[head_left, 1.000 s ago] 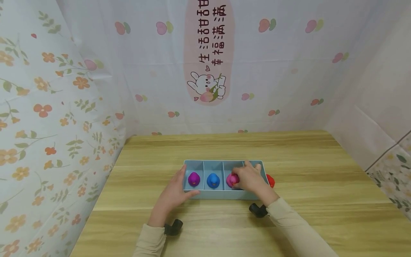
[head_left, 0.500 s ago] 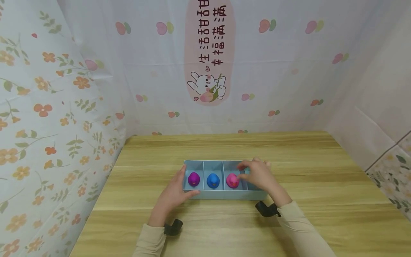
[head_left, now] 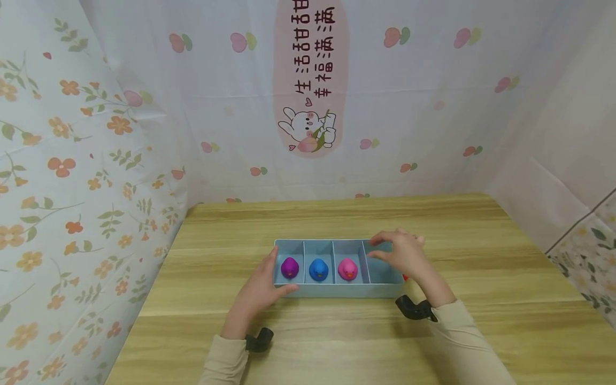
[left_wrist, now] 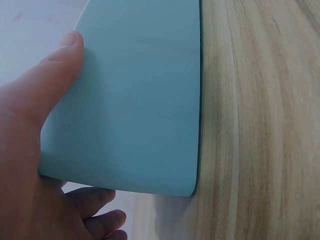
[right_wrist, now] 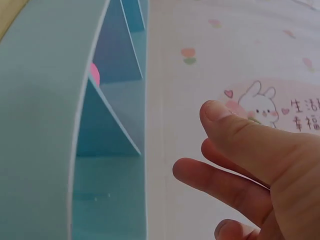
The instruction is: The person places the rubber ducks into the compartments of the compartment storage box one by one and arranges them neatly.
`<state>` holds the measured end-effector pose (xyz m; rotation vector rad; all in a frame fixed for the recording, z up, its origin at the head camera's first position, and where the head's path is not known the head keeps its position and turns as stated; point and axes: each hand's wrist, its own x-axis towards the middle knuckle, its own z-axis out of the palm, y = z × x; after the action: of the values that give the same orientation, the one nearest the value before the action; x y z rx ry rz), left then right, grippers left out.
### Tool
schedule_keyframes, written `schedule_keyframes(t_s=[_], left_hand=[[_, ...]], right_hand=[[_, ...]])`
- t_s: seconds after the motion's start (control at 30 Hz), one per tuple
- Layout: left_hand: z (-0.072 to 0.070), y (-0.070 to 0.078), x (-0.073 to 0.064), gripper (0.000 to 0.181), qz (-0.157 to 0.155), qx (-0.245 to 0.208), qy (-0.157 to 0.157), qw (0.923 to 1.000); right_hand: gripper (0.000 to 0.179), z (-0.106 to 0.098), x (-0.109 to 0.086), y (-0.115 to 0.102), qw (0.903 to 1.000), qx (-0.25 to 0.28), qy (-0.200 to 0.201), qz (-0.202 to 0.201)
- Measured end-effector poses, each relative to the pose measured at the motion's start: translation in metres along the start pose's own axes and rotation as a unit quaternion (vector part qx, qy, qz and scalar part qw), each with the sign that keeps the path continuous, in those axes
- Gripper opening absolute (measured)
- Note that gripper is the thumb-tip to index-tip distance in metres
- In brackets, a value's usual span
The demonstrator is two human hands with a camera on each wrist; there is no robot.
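Observation:
A light blue box (head_left: 337,291) with a row of compartments lies on the table. A purple rubber duck (head_left: 290,268), a blue rubber duck (head_left: 318,270) and a pink rubber duck (head_left: 347,269) sit one per compartment from the left; the rightmost compartment holds none. My left hand (head_left: 260,286) grips the box's left end, thumb on the front wall (left_wrist: 125,100) and fingers round the side. My right hand (head_left: 404,256) hovers over the right end, thumb and fingers apart, holding nothing. Beyond the box's right end a red object (head_left: 406,277) shows, mostly hidden behind that hand.
The wooden table (head_left: 240,224) extends on all sides of the box. A white patterned cloth (head_left: 385,107) hangs behind it, with a floral cloth (head_left: 96,214) along the left. Black wrist mounts (head_left: 260,340) sit under both forearms.
My right hand has let go of the pink duck, leaving it in the third compartment, and has moved right and up over the rightmost compartment. The left hand stays on the box.

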<state>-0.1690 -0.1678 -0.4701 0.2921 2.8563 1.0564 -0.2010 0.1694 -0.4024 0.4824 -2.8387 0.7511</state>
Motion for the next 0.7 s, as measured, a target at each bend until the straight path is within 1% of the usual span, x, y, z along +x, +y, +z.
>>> schedule_keyframes(t_s=[0.27, 0.43, 0.7], left_hand=[[0.000, 0.000, 0.000, 0.111, -0.001, -0.001, 0.001, 1.0000], [0.000, 0.001, 0.000, 0.111, -0.002, -0.003, -0.001, 1.0000], [0.000, 0.002, 0.001, 0.110, -0.004, -0.002, -0.002, 1.0000]], right_hand=[[0.025, -0.012, -0.007, 0.014, 0.9997, 0.002, 0.006, 0.025], [0.026, -0.018, -0.011, 0.024, 0.9988, 0.006, -0.001, 0.048], [0.024, -0.019, -0.018, 0.042, 0.9975, 0.008, 0.004, 0.070]])
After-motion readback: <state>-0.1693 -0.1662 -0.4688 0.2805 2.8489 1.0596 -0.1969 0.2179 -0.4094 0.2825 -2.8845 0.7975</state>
